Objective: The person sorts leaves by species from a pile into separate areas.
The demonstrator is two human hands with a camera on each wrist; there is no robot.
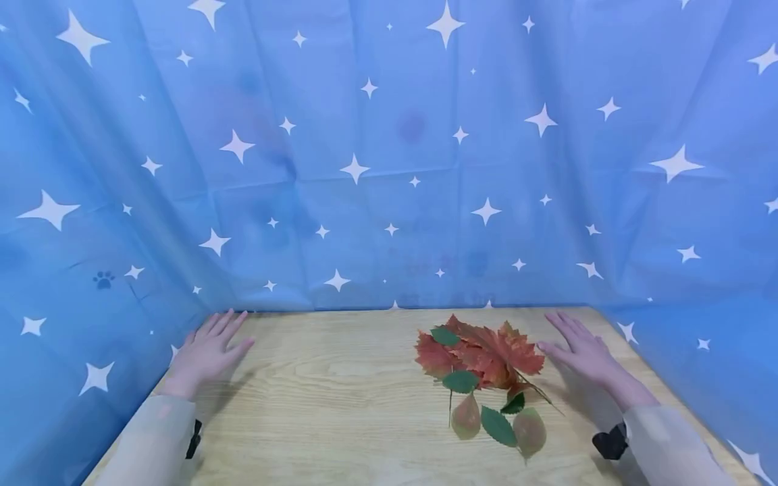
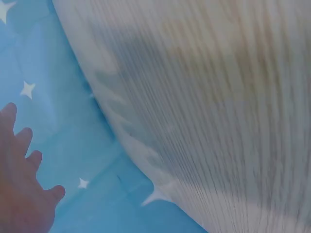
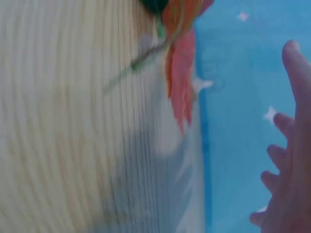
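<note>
Over the table's left side my left hand (image 1: 205,354) is spread with straight fingers, holding nothing; its fingers show at the left edge of the left wrist view. My right hand (image 1: 580,351) is likewise spread at the right, just beside a pile of red-orange artificial maple leaves (image 1: 480,354). Green leaves (image 1: 498,425) lie on and in front of that pile. Two rounded, brownish-green leaves (image 1: 467,417) are at its near side. A thin stem (image 1: 541,391) sticks out toward the right. In the right wrist view, part of a red leaf (image 3: 182,77) and a stem appear, blurred.
The wooden table (image 1: 328,391) has light grain and runs back to a blue curtain (image 1: 377,202) printed with white stars. This cloth also hangs along the left and right sides. Dark bands (image 1: 610,442) sit at both wrists.
</note>
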